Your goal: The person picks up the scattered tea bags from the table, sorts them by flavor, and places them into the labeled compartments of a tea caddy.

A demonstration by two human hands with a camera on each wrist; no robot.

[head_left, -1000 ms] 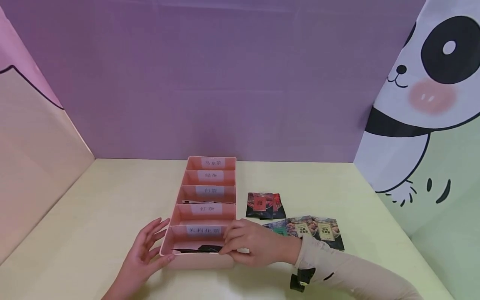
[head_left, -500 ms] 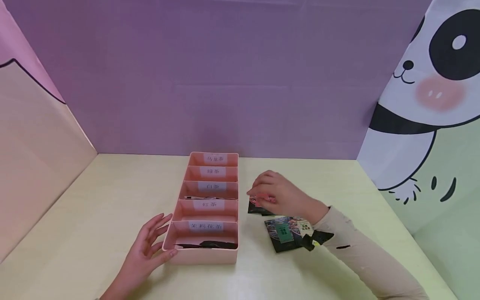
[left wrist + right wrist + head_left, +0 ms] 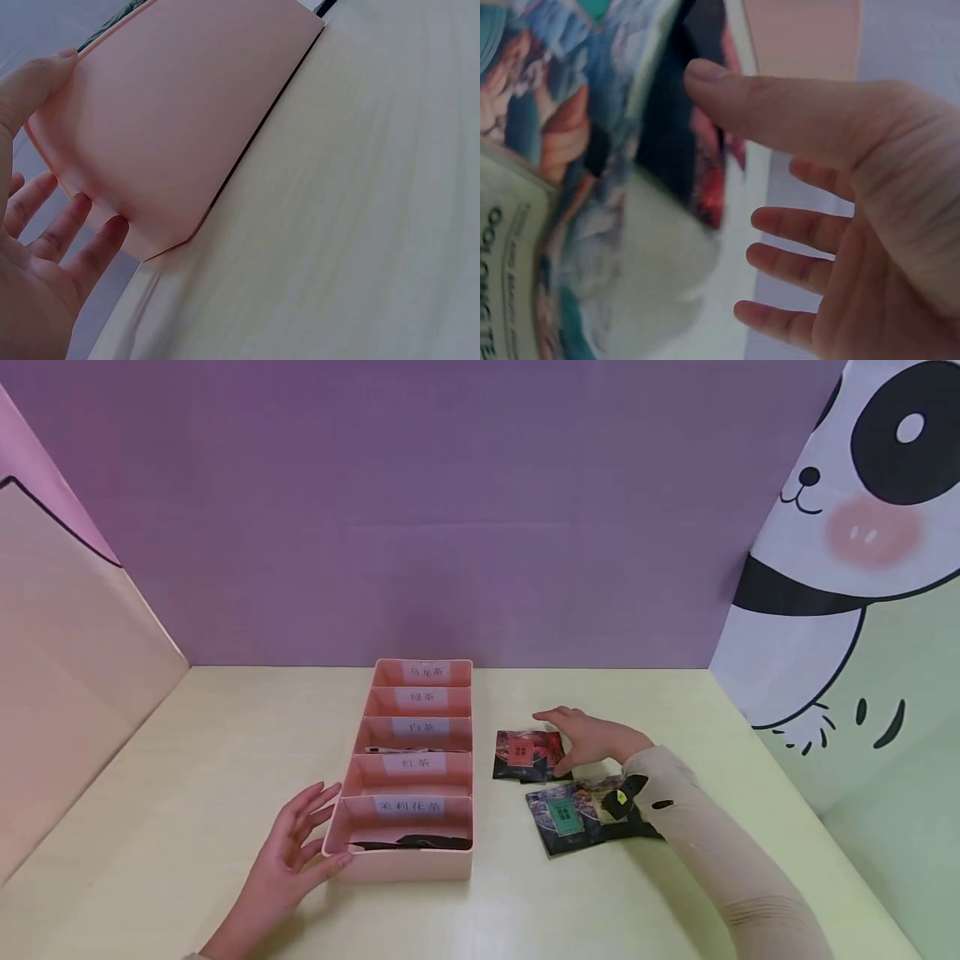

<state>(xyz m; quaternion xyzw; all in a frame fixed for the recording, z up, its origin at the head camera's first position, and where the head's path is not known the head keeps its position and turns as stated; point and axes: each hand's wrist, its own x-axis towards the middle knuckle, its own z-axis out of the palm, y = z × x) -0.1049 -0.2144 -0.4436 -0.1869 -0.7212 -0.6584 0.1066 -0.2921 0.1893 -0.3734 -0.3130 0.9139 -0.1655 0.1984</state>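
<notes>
A long pink box [image 3: 405, 865] with several labelled compartments stands upright on the table. My left hand [image 3: 288, 843] is at its near left corner, thumb by the front rim and fingers along the side; the left wrist view shows the fingertips [image 3: 116, 223] right at the pink wall. Black tea sachets [image 3: 433, 842] lie in the nearest compartment. My right hand [image 3: 592, 737] hovers spread and holds nothing, its thumb overlapping two red-labelled tea sachets [image 3: 521, 753]. Close to its wrist lie a green-labelled sachet [image 3: 564, 817] and a yellow-labelled oolong tea sachet [image 3: 510, 255], partly hidden by the sleeve.
A thin white-edged packet [image 3: 405, 750] shows in the middle compartment. The pale table [image 3: 247, 735] meets a purple wall [image 3: 450, 527] at the back. A panda-print panel [image 3: 862, 568] rises on the right.
My right hand has moved from the box's front compartment to the red-labelled sachets on the right, then spread its fingers. The left hand stays at the box's corner.
</notes>
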